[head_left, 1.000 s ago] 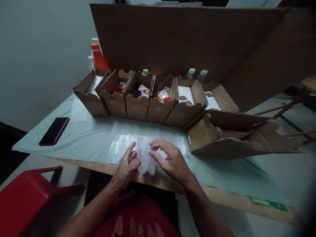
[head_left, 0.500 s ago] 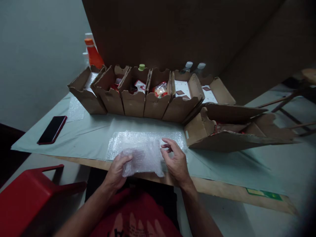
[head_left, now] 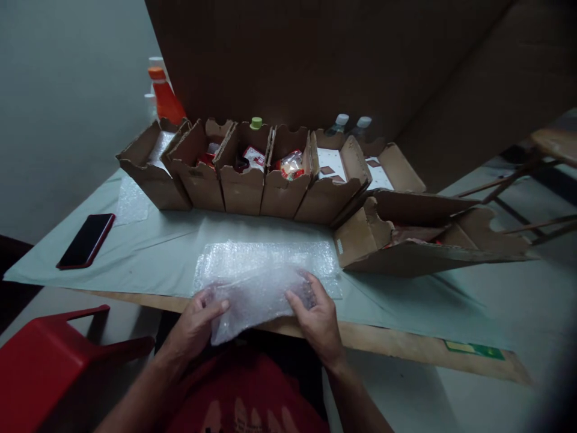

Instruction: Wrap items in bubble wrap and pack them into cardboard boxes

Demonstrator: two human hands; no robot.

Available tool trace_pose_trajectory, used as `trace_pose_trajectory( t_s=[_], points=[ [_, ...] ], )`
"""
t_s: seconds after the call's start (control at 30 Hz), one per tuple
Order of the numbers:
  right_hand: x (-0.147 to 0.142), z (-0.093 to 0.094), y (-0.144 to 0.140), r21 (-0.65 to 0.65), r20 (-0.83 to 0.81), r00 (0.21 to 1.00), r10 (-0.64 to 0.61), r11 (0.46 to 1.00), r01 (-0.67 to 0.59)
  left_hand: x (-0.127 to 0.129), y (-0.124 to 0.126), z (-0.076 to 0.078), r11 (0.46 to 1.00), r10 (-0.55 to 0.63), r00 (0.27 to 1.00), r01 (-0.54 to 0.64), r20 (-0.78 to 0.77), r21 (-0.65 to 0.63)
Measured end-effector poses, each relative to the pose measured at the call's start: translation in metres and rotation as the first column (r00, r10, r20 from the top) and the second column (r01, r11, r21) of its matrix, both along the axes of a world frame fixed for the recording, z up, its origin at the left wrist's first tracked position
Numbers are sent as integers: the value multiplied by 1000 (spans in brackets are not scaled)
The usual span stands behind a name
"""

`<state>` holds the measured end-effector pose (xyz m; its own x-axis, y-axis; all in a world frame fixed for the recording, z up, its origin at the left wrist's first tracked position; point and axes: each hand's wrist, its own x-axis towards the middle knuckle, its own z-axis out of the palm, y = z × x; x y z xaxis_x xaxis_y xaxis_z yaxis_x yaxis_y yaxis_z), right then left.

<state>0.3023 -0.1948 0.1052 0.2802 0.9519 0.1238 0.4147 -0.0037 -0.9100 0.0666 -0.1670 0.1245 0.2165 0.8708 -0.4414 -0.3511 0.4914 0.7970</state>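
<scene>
Bubble-wrap piece (head_left: 256,297) pinched between fingers of left hand (head_left: 193,325) and right hand (head_left: 318,319).

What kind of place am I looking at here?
Likely a makeshift packing station: a row of open cartons holding goods, bubble wrap held in both hands at the table edge, and big cardboard sheets behind.
</scene>
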Motion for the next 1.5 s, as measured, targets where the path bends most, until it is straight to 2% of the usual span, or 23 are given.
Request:
trace_pose_trajectory(
  t_s=[0.13,0.2,0.23,0.3,0.37,0.4,0.47,0.53,0.57,0.63,0.7,0.77,0.8,0.87,0.97,1.07,1.13,1.2,1.27,1.33,1.4,1.5],
  points=[
    [15,-2,27,52,34,998,-51,997,49,-5,44,0,974,30,967,29,-254,226],
    [22,-3,38,47,137,987,-83,996,77,-4,66,0,932,78,906,81,-415,352],
    [26,-4,42,45,222,970,-102,995,94,-3,74,0,905,137,845,105,-516,412],
    [30,-4,44,68,419,896,-148,989,132,0,80,-1,820,312,664,173,-680,545],
    [32,-2,43,140,571,797,-197,980,142,6,75,-3,687,483,499,293,-720,664],
    [32,-1,42,182,617,759,-206,976,118,11,70,-4,610,536,461,367,-707,702],
    [30,-2,42,216,680,717,-155,976,6,23,60,-9,470,549,446,534,-707,703],
    [27,-9,46,169,735,677,-35,977,-134,37,54,-20,391,499,395,692,-771,607],
    [27,-15,49,130,755,655,21,975,-181,43,52,-27,380,463,344,756,-817,533],
    [30,-29,56,68,777,624,87,973,-221,50,52,-44,397,400,230,829,-887,394],
    [39,-42,61,44,780,615,114,971,-235,51,53,-58,412,368,172,851,-914,326],
    [50,-45,66,35,782,606,146,960,-276,48,52,-67,417,362,176,848,-916,328],
    [56,-41,68,38,785,598,161,952,-305,46,51,-69,421,360,188,841,-914,339],
    [63,-18,79,79,794,589,151,935,-347,44,49,-69,426,347,220,829,-912,362],
    [51,49,116,204,807,586,68,900,-385,44,48,-67,422,328,266,817,-906,393],
    [5,127,185,234,852,519,64,841,-487,45,49,-70,416,321,304,806,-897,422],
    [-38,167,246,158,905,416,85,843,-514,46,51,-78,409,337,326,795,-883,449],
    [-82,189,308,3,961,243,129,879,-477,50,54,-91,388,408,347,772,-845,504],
    [-120,195,365,-183,968,80,236,890,-417,56,57,-106,341,532,357,740,-768,580],
    [-149,188,407,-296,945,15,326,876,-381,64,62,-122,282,664,351,700,-660,656],
    [-167,175,433,-365,922,-9,387,863,-349,73,68,-136,222,769,331,663,-546,715],
    [-179,160,449,-406,906,-4,424,864,-297,79,73,-149,179,831,301,652,-468,737]
  ],
)
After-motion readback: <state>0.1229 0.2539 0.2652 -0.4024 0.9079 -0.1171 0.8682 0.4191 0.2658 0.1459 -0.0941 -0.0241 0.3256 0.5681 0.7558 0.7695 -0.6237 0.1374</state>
